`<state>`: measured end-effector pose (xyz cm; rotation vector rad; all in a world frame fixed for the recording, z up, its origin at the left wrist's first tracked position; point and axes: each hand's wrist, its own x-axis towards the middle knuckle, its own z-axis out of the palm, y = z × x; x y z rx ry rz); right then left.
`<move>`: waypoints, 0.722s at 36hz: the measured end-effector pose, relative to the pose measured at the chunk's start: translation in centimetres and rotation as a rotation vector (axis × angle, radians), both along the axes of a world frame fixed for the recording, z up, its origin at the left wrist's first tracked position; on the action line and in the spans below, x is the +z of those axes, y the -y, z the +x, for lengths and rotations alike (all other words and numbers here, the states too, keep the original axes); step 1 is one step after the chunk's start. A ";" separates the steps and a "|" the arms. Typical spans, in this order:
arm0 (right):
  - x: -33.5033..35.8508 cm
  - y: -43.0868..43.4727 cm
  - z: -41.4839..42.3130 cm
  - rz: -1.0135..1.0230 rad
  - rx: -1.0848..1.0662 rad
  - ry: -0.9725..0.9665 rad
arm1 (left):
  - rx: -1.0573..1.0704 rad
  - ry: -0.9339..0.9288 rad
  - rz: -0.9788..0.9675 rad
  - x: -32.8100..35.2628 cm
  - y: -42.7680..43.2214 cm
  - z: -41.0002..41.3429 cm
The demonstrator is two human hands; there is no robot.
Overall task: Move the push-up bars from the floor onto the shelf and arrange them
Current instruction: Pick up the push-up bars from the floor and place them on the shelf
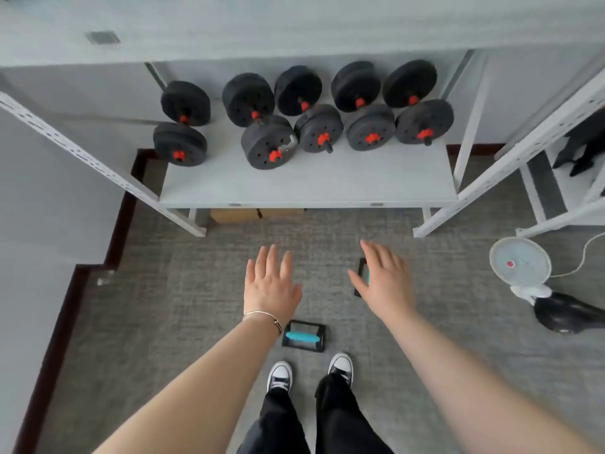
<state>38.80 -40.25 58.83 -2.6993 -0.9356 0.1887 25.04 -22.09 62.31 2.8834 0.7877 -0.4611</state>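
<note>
Two push-up bars lie on the grey carpet. One black bar with a teal grip (303,336) rests flat just ahead of my shoes. The other push-up bar (362,276) lies farther out to the right, mostly hidden behind my right hand (383,283). My right hand hovers over it, fingers spread, holding nothing. My left hand (271,286) is stretched out over bare carpet, fingers apart and empty, beyond and left of the near bar. The low grey shelf board (311,188) stands straight ahead.
Several black dumbbells (304,119) with red collars fill the back of the shelf; its front strip is bare. White shelf posts (435,221) flank it. Cardboard boxes (255,215) sit under it. A white fan (520,263) and black object (566,314) stand on the right.
</note>
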 end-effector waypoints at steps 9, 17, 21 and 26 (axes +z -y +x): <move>-13.7 0.2 -5.9 -0.166 0.025 -0.122 | -0.069 -0.306 -0.118 -16.0 -0.8 -6.8; -30.1 0.4 -9.3 -0.278 -0.016 -0.202 | -0.185 -0.403 -0.156 -33.5 -1.1 -7.7; -38.7 1.6 -10.1 -0.324 -0.074 -0.276 | -0.145 -0.411 -0.191 -42.6 -0.1 -7.8; -47.3 2.6 -9.9 -0.352 -0.103 -0.337 | -0.117 -0.428 -0.223 -52.1 1.3 -7.5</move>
